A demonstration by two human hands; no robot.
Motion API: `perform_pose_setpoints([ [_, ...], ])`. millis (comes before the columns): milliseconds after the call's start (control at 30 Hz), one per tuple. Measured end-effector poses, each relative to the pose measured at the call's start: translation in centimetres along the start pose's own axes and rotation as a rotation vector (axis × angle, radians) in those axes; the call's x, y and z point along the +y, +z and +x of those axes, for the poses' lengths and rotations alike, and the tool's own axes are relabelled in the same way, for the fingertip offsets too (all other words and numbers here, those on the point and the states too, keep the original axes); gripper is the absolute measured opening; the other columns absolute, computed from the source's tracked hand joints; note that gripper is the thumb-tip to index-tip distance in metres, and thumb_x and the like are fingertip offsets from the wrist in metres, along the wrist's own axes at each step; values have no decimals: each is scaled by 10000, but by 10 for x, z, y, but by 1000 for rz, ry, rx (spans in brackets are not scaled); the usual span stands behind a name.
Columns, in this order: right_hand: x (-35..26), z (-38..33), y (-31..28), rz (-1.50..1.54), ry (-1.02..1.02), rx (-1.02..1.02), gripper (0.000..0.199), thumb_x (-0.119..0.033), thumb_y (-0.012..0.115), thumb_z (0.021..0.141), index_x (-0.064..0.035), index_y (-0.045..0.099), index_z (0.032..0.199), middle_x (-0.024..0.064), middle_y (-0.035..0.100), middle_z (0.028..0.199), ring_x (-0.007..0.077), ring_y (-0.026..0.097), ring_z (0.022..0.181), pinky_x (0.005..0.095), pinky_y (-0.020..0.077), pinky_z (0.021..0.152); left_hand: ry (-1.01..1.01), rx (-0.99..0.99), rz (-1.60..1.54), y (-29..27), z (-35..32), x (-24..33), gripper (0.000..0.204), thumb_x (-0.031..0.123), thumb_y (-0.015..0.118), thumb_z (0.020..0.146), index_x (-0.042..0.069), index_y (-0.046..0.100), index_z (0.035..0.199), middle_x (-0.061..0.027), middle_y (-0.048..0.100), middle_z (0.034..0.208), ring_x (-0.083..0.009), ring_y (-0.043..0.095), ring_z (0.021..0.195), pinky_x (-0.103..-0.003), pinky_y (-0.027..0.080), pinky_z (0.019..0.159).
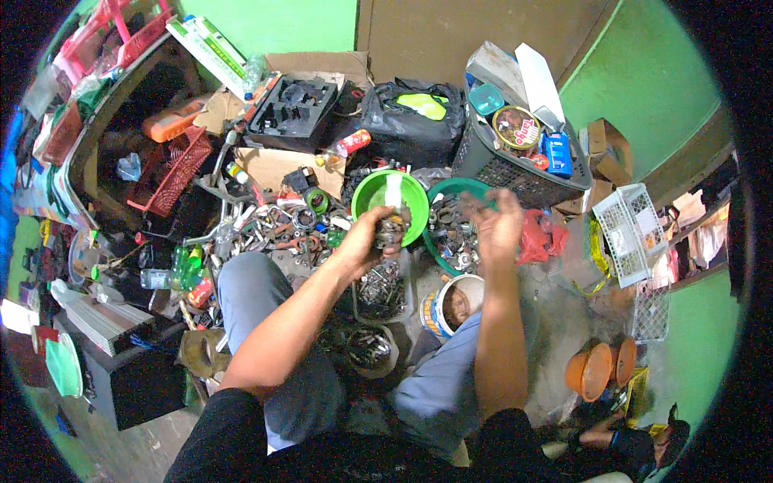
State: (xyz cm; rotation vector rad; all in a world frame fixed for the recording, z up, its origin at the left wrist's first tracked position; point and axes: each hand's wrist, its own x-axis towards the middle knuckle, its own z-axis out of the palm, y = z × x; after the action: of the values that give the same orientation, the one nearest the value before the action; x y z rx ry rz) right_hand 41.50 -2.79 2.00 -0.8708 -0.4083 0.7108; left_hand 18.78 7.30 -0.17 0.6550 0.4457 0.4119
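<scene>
The left hand (pixel 364 240) grips a small metal part (pixel 392 229) at its fingertips, its long axis roughly upright; the right hand (pixel 498 225) hangs open beside it.

Likely home workshop corner: floor heaped with scrap metal parts (pixel 278 229) (bolts, fittings), crates, bowls.

I see a black mesh basket (pixel 515 173) crammed with tins and boxes. Left of it sits a black bag (pixel 411 121); right of it, a white crate (pixel 632 233). Below that crate, two orange bowls (pixel 600 366).
</scene>
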Motion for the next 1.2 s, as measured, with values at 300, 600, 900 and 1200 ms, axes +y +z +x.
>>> perform_pose_setpoints([
  [300,-34,66,-46,-1049,32,-202,255,-219,532,970,-55,545,1165,50,587,786,117,543,588,274,438,454,-11,173,29,-11,14,8,320,340,479,933,55,601,1014,-23,532,677,-143,459,541,-267,352,498],
  [600,78,96,-117,-1847,103,-478,249,-72,680,767,2,675,1005,248,672,963,393,649,913,439,521,836,-40,186,33,-27,23,1,294,347,521,910,74,595,989,-23,538,716,-143,460,569,-274,371,531],
  [900,90,109,-99,-1707,-30,-326,146,-75,670,788,-2,687,914,240,674,899,399,650,911,457,507,832,-77,337,29,-47,32,5,316,354,519,905,72,606,1020,-27,528,725,-149,450,575,-287,366,548],
  [1200,111,108,-117,-1762,125,-548,234,-92,690,787,-39,708,1014,213,690,923,340,676,887,414,516,822,-20,298,-44,-44,35,11,381,383,461,920,56,599,1059,-58,580,817,-167,499,642,-301,384,586],
])
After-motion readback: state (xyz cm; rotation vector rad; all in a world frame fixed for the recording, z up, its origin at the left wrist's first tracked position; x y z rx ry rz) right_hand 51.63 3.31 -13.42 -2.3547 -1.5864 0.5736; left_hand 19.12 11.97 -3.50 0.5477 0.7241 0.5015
